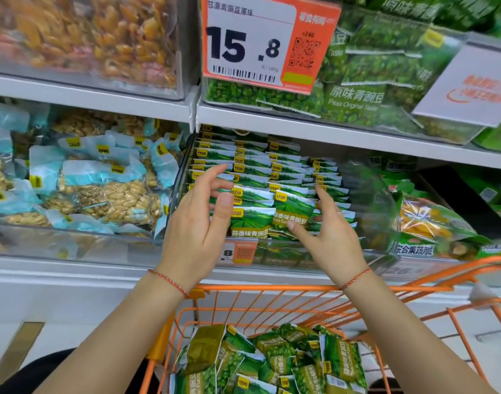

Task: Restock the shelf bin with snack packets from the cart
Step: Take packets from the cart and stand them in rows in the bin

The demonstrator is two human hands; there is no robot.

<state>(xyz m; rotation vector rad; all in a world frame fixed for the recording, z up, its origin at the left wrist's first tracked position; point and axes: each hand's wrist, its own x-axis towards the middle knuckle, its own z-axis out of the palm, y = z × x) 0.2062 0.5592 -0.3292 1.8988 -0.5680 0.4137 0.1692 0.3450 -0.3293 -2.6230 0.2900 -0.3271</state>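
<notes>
A clear shelf bin (368,211) on the middle shelf holds several neat rows of green pea snack packets (252,220). My left hand (198,220) hovers at the bin's left front, fingers loosely spread, thumb near the front packets, gripping nothing. At the bin's right front is my right hand (326,231), fingers straight, its fingertips touching the front packet (293,209). Below, the orange wire cart (272,288) carries a loose pile of the same green packets (275,362).
A clear bin of peanut packs in blue wrappers (95,186) sits to the left. Mixed vegetable crisp bags (431,223) lie to the right. The upper shelf holds green pea bags (371,78) behind an orange price tag (260,44).
</notes>
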